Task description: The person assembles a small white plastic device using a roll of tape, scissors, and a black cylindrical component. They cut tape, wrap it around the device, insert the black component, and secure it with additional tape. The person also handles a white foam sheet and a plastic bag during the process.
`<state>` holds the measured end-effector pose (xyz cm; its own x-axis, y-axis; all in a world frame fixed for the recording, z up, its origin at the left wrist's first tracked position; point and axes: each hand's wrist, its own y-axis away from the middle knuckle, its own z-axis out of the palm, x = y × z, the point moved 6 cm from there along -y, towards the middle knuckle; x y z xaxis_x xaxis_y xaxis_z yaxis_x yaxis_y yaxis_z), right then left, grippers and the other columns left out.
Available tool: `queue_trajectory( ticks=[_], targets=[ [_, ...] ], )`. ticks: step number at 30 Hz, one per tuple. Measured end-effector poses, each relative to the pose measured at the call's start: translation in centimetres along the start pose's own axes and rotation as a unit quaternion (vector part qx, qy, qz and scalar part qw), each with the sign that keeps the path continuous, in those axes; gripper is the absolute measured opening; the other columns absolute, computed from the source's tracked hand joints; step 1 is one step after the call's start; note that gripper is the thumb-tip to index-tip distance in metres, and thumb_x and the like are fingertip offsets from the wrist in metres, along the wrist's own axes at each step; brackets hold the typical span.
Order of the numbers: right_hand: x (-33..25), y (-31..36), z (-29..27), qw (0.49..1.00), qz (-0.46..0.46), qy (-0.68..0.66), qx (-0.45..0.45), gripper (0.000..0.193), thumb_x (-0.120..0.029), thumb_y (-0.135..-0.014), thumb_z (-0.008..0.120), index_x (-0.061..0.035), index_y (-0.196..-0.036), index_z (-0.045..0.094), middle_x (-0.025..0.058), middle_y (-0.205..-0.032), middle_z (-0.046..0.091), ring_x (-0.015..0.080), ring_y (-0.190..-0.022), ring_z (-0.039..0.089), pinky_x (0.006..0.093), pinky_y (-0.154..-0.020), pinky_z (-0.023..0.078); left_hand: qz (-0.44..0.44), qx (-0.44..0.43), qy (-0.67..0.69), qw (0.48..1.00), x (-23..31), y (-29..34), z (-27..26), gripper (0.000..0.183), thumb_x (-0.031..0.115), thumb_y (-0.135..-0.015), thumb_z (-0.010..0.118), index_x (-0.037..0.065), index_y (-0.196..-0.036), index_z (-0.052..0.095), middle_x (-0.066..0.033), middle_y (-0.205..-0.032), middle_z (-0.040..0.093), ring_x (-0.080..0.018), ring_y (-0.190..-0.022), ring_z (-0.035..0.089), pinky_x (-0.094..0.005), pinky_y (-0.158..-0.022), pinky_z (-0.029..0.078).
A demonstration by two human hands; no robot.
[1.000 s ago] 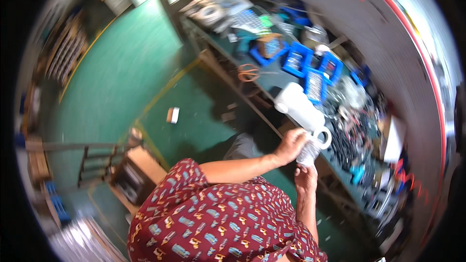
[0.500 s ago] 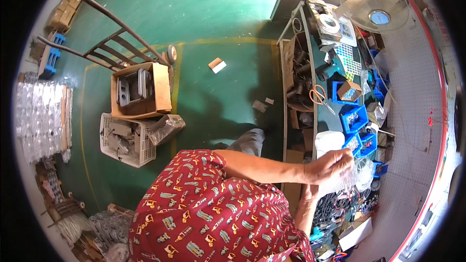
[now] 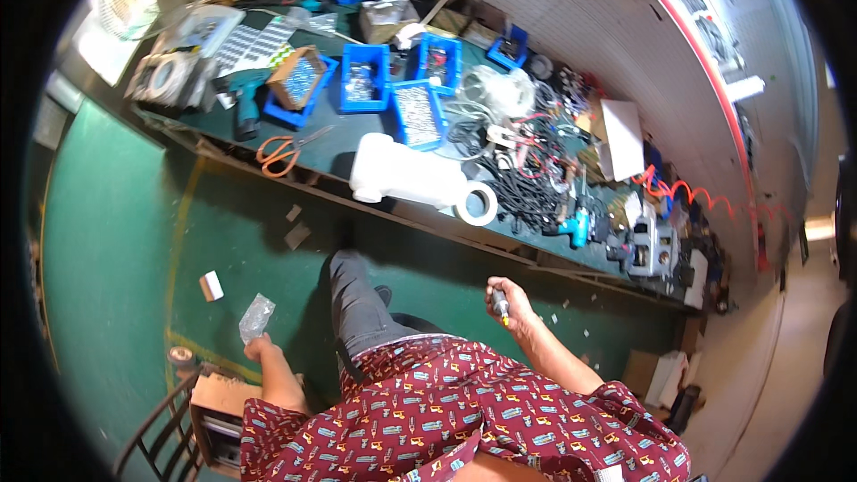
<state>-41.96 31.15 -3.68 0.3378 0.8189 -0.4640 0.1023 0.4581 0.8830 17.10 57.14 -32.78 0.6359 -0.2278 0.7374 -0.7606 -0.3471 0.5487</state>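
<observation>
My left hand [image 3: 262, 347] is out to my left over the green floor, gripping a small crumpled clear plastic bag [image 3: 255, 317]. My right hand [image 3: 507, 305] is raised in front of me below the bench edge, closed around a small dark tool with a yellow tip [image 3: 501, 306]. A white plastic pipe-shaped part [image 3: 411, 178] lies on the green workbench [image 3: 268, 129] ahead, its round open end facing me. Neither hand touches it.
Blue bins [image 3: 418, 113] of small parts, orange-handled scissors [image 3: 284, 150], black cables [image 3: 527, 187], a teal power drill [image 3: 576, 225] and a coiled orange hose [image 3: 687, 198] crowd the bench. A cardboard box [image 3: 219, 419] on a metal trolley stands at my lower left. Small scraps [image 3: 212, 286] lie on the floor.
Both hands were together on the white part at the bench. Now they are apart and lowered; the white part lies on the bench, the left hand holds a bag, and the view has swung around.
</observation>
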Motion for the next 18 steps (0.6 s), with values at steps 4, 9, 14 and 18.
queue_trajectory(
  ticks=[4,9,14,18],
  targets=[
    [0.3,1.8,-3.0,0.994,-0.069,0.022,0.087,0.012,-0.014,-0.093,0.063,-0.0052,-0.101,0.062,0.0070,-0.077,0.065,0.0179,-0.059,0.060,0.0332,-0.049,0.051,-0.032,-0.123,-0.044,0.991,-6.7,14.5,13.4,0.016,0.005,-0.087,0.063,-0.002,-0.096,0.075,-0.0104,-0.086,0.072,-0.0238,-0.065,0.066,-0.0403,-0.058,0.060],
    [-2.8,2.0,1.0,0.988,-0.150,-0.017,0.042,0.023,-0.010,-0.096,0.060,-0.0058,-0.119,0.063,0.0077,-0.091,0.070,0.0177,-0.074,0.066,0.0353,-0.058,0.057,0.152,-0.732,-0.439,0.499,-7.5,42.4,23.4,0.057,0.034,-0.097,0.065,0.006,-0.144,0.050,-0.0114,-0.126,0.064,-0.0198,-0.101,0.064,-0.0390,-0.087,0.057],
    [-4.2,3.2,2.1,0.975,-0.220,-0.006,0.031,0.037,-0.009,-0.095,0.063,-0.0010,-0.131,0.059,0.0110,-0.106,0.071,0.0162,-0.089,0.069,0.0308,-0.067,0.061,-0.160,-0.830,-0.404,0.350,0.2,56.4,12.7,0.042,0.037,-0.104,0.056,0.004,-0.131,0.059,-0.0066,-0.104,0.068,-0.0112,-0.089,0.065,-0.0359,-0.084,0.059],
    [-4.9,2.4,5.4,0.969,-0.245,0.045,0.003,0.036,-0.011,-0.094,0.067,0.0031,-0.126,0.062,0.0150,-0.105,0.073,0.0207,-0.093,0.071,0.0310,-0.071,0.062,-0.096,-0.828,-0.393,0.389,5.1,57.6,10.6,0.041,0.043,-0.103,0.057,0.006,-0.120,0.061,-0.0027,-0.092,0.067,-0.0068,-0.073,0.062,-0.0226,-0.068,0.057]
  ],
)
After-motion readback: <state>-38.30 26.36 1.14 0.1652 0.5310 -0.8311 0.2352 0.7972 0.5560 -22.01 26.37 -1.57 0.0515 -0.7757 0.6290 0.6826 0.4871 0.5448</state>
